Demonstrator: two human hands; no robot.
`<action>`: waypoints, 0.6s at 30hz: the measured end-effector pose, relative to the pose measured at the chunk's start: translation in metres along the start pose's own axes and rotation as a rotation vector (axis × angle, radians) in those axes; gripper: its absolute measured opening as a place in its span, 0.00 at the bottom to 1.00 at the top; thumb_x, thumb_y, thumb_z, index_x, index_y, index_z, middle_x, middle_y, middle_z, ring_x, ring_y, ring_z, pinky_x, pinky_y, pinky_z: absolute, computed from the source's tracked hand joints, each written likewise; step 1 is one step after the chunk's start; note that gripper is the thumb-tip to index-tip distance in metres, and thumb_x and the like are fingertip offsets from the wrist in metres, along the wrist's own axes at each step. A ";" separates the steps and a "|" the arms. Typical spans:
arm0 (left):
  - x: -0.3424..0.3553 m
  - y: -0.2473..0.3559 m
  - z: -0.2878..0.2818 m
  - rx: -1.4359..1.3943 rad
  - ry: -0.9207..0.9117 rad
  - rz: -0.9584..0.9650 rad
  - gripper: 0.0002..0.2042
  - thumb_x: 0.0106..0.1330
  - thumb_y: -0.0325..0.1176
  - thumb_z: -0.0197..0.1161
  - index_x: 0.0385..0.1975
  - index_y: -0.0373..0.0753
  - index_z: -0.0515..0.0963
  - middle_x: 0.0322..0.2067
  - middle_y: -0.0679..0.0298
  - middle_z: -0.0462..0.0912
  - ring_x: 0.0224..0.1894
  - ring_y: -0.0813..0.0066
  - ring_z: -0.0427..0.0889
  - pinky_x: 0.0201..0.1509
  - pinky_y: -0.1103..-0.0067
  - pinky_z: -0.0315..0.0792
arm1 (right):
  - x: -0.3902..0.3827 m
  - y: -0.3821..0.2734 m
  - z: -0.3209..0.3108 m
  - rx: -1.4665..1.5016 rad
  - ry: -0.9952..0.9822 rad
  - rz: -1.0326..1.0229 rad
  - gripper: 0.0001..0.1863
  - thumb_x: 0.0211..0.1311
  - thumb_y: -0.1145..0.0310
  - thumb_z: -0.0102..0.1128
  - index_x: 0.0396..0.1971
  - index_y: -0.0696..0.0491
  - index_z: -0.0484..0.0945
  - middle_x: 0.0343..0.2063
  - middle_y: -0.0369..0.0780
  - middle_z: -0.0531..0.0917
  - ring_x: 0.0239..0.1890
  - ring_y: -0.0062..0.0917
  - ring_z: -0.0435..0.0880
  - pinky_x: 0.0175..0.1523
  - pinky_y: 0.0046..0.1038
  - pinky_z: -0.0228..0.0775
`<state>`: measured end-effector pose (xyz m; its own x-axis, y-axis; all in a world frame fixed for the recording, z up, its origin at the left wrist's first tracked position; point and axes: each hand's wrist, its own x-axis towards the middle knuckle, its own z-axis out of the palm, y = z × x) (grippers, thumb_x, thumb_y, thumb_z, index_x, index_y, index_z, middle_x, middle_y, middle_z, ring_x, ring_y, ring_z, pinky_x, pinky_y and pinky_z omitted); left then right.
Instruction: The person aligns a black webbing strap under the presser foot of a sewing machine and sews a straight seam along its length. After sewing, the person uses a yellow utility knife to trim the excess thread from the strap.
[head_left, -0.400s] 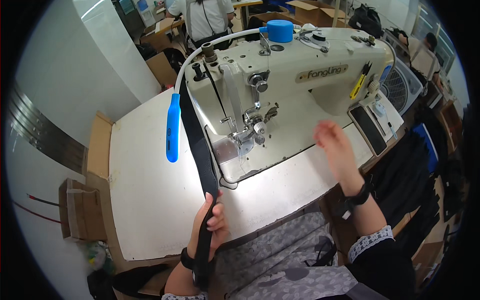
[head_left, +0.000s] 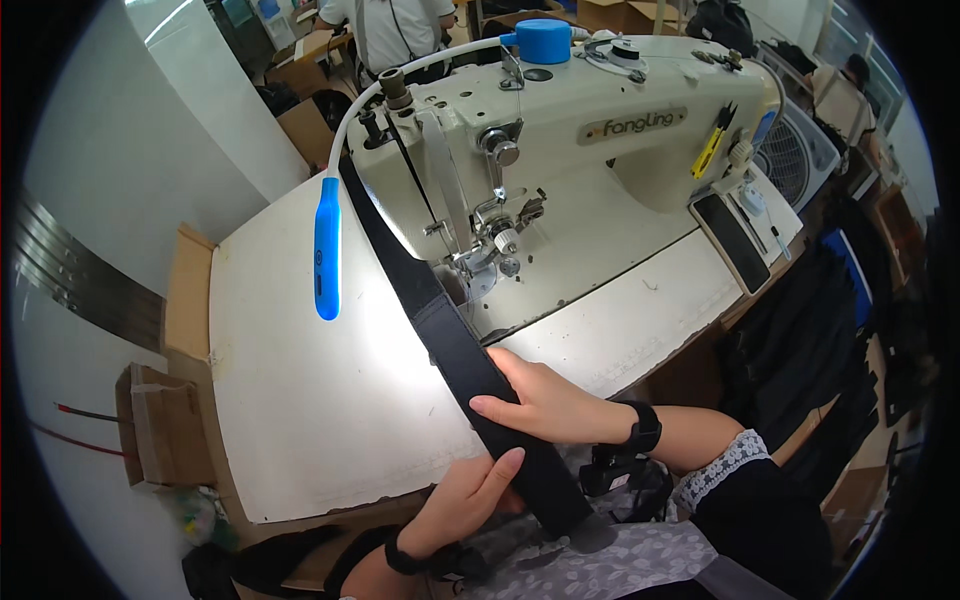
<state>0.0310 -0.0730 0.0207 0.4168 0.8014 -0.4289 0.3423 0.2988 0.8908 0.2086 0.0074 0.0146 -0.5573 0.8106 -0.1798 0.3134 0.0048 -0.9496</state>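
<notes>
A long black fabric strip [head_left: 455, 345] runs from behind the sewing machine [head_left: 640, 80], past the left of its needle area, down over the table's front edge toward my lap. My right hand [head_left: 540, 400] grips the strip from its right side, thumb on top and fingers underneath. Lower down, my left hand [head_left: 472, 497] holds it from the left, thumb up along the edge, its other fingers partly hidden below. A stitched seam crosses the strip near the presser foot [head_left: 478, 275], which the strip lies beside.
A blue lamp [head_left: 328, 250] on a bent white neck lights the white table [head_left: 290, 400]. A phone [head_left: 730, 240] lies at the table's right, a yellow cutter [head_left: 711, 145] is on the machine body. Black fabric [head_left: 790, 350] is heaped at right; a person [head_left: 385, 30] sits beyond.
My right hand has come in from the right and taken hold of the strip. The strip has swung right and lies flatter; my left hand has moved lower and right.
</notes>
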 end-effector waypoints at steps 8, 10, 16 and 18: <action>0.060 0.024 -0.066 0.668 0.420 0.599 0.09 0.64 0.24 0.62 0.43 0.33 0.78 0.45 0.55 0.81 0.44 0.61 0.83 0.48 0.73 0.76 | -0.014 0.022 0.004 -0.211 0.062 -0.135 0.45 0.66 0.62 0.58 0.69 0.69 0.39 0.24 0.58 0.80 0.27 0.49 0.82 0.36 0.41 0.73; 0.080 0.035 -0.076 0.870 0.282 0.762 0.13 0.63 0.25 0.63 0.48 0.35 0.78 0.51 0.56 0.80 0.52 0.58 0.79 0.56 0.71 0.74 | -0.016 0.006 0.004 -0.239 -0.025 -0.109 0.45 0.67 0.63 0.57 0.68 0.71 0.38 0.21 0.57 0.79 0.26 0.50 0.81 0.35 0.42 0.73; 0.115 0.022 -0.102 1.206 0.222 0.721 0.20 0.64 0.35 0.63 0.57 0.39 0.76 0.59 0.58 0.76 0.62 0.62 0.74 0.68 0.68 0.66 | -0.021 0.013 -0.003 -0.298 -0.116 -0.121 0.43 0.69 0.62 0.55 0.67 0.72 0.40 0.23 0.58 0.80 0.28 0.53 0.81 0.37 0.43 0.73; 0.114 0.016 -0.115 1.261 0.384 0.632 0.21 0.65 0.36 0.63 0.56 0.37 0.75 0.59 0.57 0.76 0.61 0.62 0.74 0.68 0.66 0.65 | -0.015 0.025 0.001 -0.240 -0.068 -0.247 0.41 0.70 0.62 0.54 0.67 0.72 0.42 0.23 0.58 0.80 0.29 0.53 0.81 0.37 0.43 0.73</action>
<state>-0.0128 0.0830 0.0034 0.5979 0.7706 0.2206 0.7707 -0.6283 0.1061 0.2244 -0.0050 -0.0069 -0.6862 0.7270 0.0237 0.3296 0.3399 -0.8808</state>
